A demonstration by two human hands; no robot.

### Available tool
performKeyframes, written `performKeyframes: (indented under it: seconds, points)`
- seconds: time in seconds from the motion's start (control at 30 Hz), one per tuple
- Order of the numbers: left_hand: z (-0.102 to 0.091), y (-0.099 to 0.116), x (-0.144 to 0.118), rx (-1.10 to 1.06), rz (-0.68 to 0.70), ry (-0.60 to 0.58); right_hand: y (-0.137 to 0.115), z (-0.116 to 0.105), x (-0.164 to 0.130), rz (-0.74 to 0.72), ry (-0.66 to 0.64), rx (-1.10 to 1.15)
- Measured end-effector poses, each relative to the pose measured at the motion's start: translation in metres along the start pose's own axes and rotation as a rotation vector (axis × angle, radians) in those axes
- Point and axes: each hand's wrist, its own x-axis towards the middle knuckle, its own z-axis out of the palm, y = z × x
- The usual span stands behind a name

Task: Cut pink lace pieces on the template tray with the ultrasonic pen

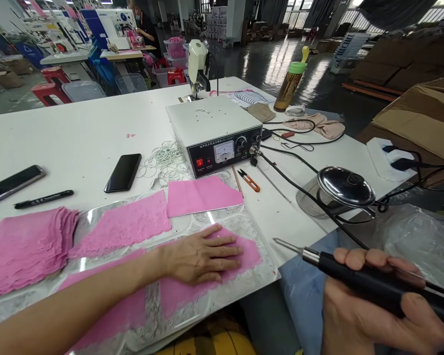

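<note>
At far left a phone (13, 185) lies on the white table (77, 128). Below it in view, a stack (25, 249) of pink lace sits on the pale board (261, 277), and a black marker (43, 199) lies just beyond the stack. Next comes a second phone (123, 172), with a lace piece (129, 222) nearer the person. Thin white loops (166, 160) lie in a tangle beside the box (225, 150), a black-fronted unit with a dial.

The left hand (205, 256) lies palm down, fingers extended and slightly spread, on a pink piece (250, 250) on the board. A plain pink sheet (203, 195) lies just beyond this hand; orange-handled snips (249, 181) rest near the sheet's right end. From the box a black cable (281, 170) runs rightward past a lidded jar (311, 199).

At far right the right hand (377, 315) wraps its fingers around a black pen-shaped tool (358, 280), its metal tip pointing left, apart from the pink piece.
</note>
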Motion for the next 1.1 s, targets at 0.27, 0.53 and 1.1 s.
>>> performKeyframes:
  seconds: [0.27, 0.53, 1.1]
  points:
    - [0.001, 0.000, 0.001, 0.011, 0.010, 0.018, -0.002, 0.009, -0.007, 0.202, 0.014, 0.382]
    - [0.001, -0.001, 0.001, 0.058, 0.017, 0.012, 0.002, 0.005, -0.003, 0.225, -0.053, 0.498]
    - [0.000, 0.000, 0.002, 0.060, 0.005, -0.065, 0.008, 0.012, 0.009, 0.266, 0.072, 0.694]
